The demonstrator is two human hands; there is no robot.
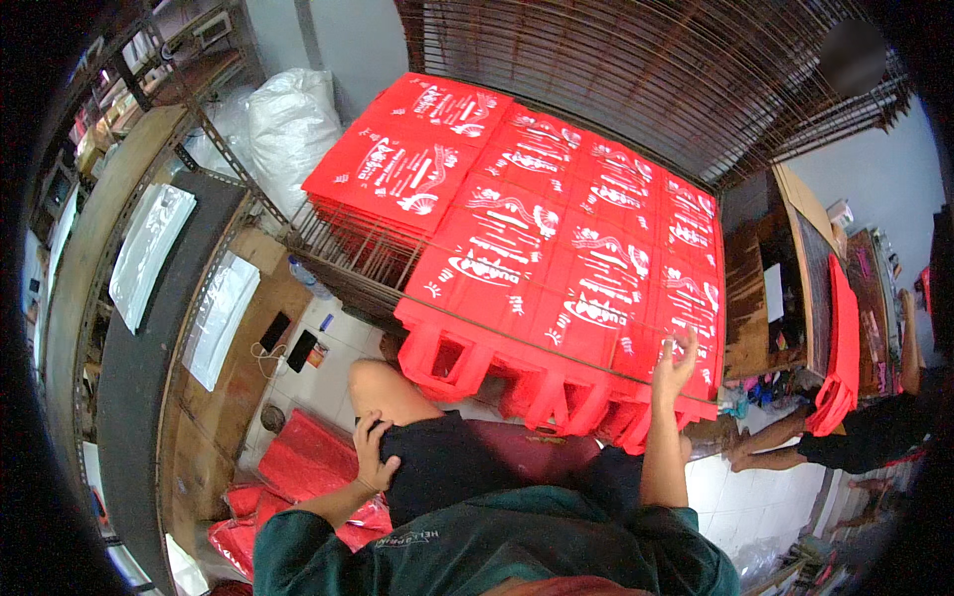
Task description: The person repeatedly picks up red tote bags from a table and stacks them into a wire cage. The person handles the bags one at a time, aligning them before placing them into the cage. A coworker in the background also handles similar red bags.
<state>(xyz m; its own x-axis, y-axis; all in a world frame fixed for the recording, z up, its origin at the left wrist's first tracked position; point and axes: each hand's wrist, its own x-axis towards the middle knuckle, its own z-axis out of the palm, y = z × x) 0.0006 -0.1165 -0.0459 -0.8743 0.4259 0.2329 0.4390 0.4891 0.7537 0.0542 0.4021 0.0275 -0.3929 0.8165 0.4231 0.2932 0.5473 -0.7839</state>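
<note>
Red fabric bags (586,238) with white print lie in neighbouring stacks on a wire rack (368,243) in front of me. Their looped handles (447,363) hang over the near edge. My right hand (676,370) is raised at the near right corner of the bags, fingers apart and curved, and I see nothing in it. Whether its fingertips touch the top bag, I cannot tell. On my left thigh, by the hem of the black shorts (427,447), rests my left hand (375,452), its fingers spread and holding nothing.
A metal-framed shelf (169,377) with white packets (149,253) runs along the left. White sacks (293,129) stand behind it. Phones (301,351) and red plastic-wrapped bundles (308,457) lie left of me. Raised wire racks (596,70) tower at the back. Another person (865,427) sits at right.
</note>
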